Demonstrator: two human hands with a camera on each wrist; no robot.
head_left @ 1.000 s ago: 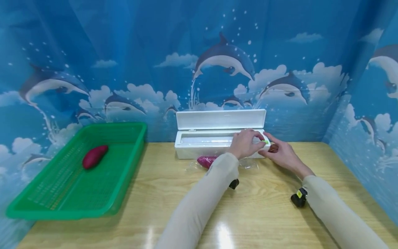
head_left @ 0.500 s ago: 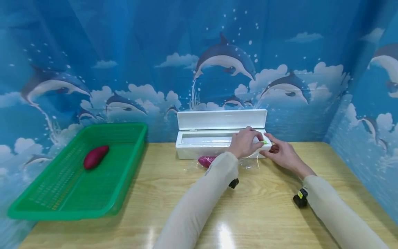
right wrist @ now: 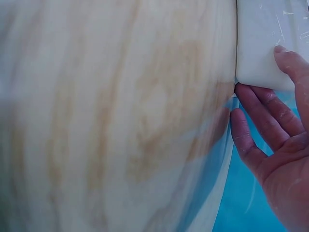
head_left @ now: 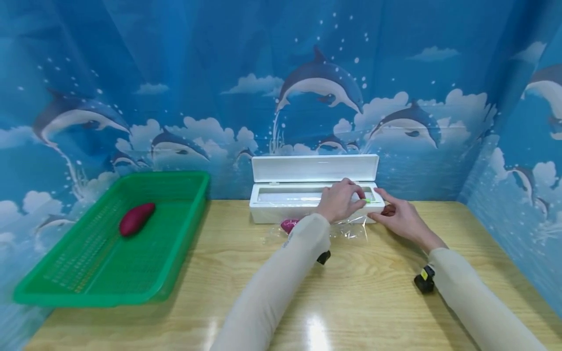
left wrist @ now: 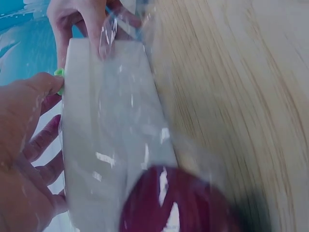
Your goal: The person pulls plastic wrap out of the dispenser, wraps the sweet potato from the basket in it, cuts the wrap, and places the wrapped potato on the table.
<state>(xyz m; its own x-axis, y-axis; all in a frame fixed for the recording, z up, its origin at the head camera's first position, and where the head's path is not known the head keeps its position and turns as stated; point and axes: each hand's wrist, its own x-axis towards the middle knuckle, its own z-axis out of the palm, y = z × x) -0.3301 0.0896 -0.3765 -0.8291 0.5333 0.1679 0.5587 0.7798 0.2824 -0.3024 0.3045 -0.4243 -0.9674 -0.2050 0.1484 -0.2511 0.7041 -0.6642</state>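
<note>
A long white cling film dispenser stands at the back of the table, its lid raised. My left hand is over its right half and pinches a small green slide cutter at the dispenser's edge. My right hand grips the dispenser's right end, the thumb against its front face. Clear cling film hangs down the front onto the table. Under the film lies a purple sweet potato, partly hidden by my left forearm in the head view.
To the left, a green plastic basket holds another purple sweet potato. A blue dolphin-print curtain closes off the back and right of the wooden table.
My left hand has slid a little to the left along the dispenser with the green slide cutter. The right hand keeps its grip on the right end.
</note>
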